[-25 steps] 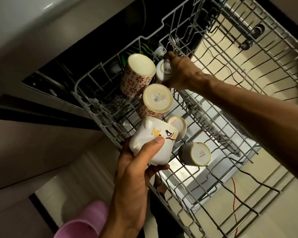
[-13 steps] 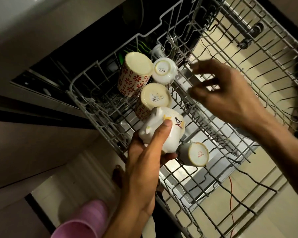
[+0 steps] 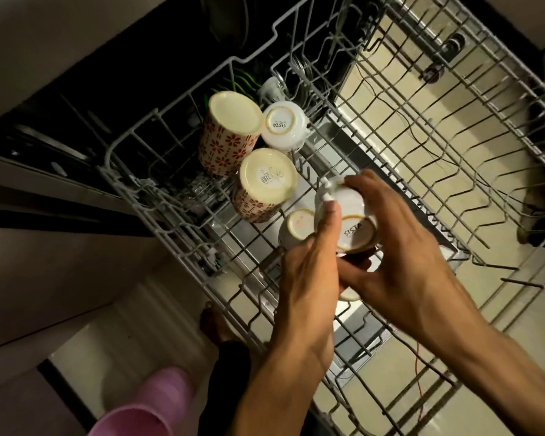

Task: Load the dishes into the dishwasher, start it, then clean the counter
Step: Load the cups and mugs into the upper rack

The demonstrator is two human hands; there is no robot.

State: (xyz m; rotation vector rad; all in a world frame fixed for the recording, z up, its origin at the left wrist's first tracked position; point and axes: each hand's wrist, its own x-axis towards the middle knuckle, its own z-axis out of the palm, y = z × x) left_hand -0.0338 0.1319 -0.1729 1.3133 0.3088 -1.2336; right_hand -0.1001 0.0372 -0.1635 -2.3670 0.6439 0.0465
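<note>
Sitting upturned between both hands' grip [image 3: 343,256], white mug [image 3: 348,221] over rack [image 3: 390,127]

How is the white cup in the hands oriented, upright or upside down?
Upside down. The white cup shows its base ring with printed letters toward the camera, while the left hand and right hand hold it above the rack.

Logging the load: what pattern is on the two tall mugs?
Red flowers on cream, both mugs, upside down; head view.
</note>
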